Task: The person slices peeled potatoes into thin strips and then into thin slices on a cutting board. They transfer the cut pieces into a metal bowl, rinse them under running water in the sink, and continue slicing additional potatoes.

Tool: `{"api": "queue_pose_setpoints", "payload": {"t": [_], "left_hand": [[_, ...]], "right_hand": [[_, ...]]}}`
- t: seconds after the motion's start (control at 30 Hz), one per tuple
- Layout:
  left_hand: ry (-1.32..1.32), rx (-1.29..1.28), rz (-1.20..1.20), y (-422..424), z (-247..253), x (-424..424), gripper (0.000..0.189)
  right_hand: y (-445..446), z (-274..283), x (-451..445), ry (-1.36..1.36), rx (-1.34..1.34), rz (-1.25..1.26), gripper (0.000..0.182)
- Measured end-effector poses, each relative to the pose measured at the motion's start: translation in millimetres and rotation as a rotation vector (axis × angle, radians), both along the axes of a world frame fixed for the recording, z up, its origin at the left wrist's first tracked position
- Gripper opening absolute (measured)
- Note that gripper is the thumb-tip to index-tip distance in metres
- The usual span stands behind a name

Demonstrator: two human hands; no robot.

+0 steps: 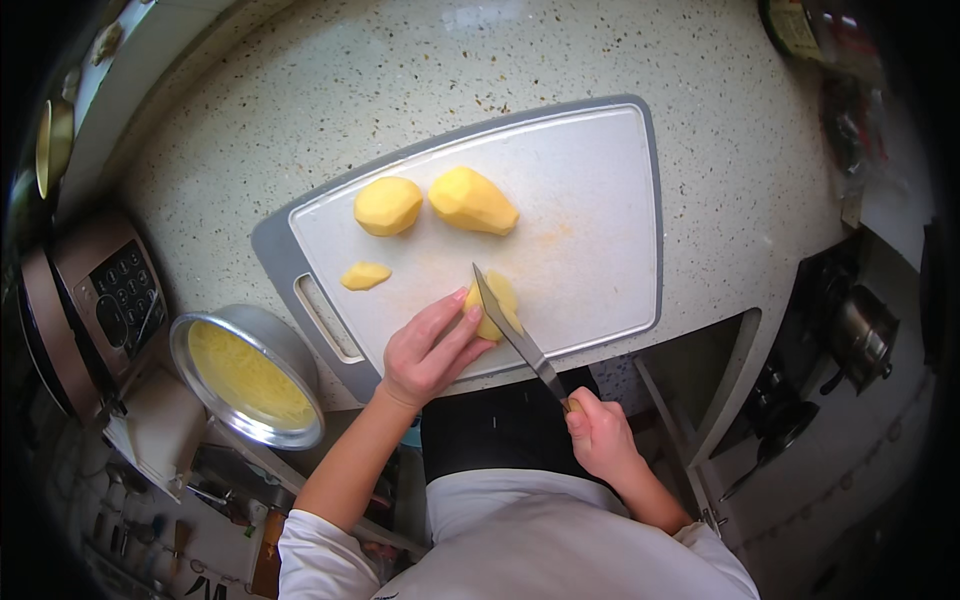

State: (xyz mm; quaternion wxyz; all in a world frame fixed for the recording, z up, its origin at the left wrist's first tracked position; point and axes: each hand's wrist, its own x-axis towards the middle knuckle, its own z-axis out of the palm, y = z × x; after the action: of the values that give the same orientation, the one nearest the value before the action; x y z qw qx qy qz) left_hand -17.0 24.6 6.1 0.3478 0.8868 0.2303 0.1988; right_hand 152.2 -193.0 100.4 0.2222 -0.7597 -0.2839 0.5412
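Observation:
With its fingertips pressing on a peeled potato point(472, 301), my left hand point(429, 351) steadies it near the front edge of a white cutting board point(592, 225) with a grey rim. My right hand point(602, 435) grips the handle of a kitchen knife point(517, 337), whose blade lies against the potato. Thin potato slices point(501, 291) rest to the right of the blade, partly hidden behind it. Farther back on the board sit two whole peeled potatoes, a rounder one point(388, 206) and a longer one point(472, 201). A small potato piece point(366, 275) lies left of my left hand.
A metal bowl point(247, 379) holding pale yellow shreds in liquid stands left of the board. Beyond it is an appliance with a button panel point(112, 292). A speckled countertop point(450, 67) surrounds the board. At far right are a metal pot point(862, 330) and a dark pan point(784, 424).

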Motion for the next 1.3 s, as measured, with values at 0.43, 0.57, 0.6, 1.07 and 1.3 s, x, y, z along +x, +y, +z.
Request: {"api": "queue_pose_setpoints", "payload": {"t": [0.43,0.57,0.6,1.07,1.3], "left_hand": [[0.001,0.022,0.004,-1.7,-2.2,-1.8,0.057],[-0.006,0.037,0.023,-1.2,-1.8,0.3,0.045],[-0.006,0.039,0.023,-1.2,-2.4,0.1,0.046],[0.0,0.014,0.009,-1.4,-2.4,-2.2,0.052],[-0.005,0.048,0.023,-0.6,-2.2,1.3,0.046]], "right_hand": [[-35.6,2.0,-7.5,-0.073,-0.04,-0.079,0.04],[-43.6,5.5,-7.6,-0.053,-0.021,-0.127,0.058],[-45.0,7.9,-6.6,-0.029,-0.032,-0.156,0.059],[-31.0,23.3,-0.1,0.04,0.022,-0.114,0.049],[-26.1,23.9,-1.1,-0.011,0.047,-0.096,0.065]]}}
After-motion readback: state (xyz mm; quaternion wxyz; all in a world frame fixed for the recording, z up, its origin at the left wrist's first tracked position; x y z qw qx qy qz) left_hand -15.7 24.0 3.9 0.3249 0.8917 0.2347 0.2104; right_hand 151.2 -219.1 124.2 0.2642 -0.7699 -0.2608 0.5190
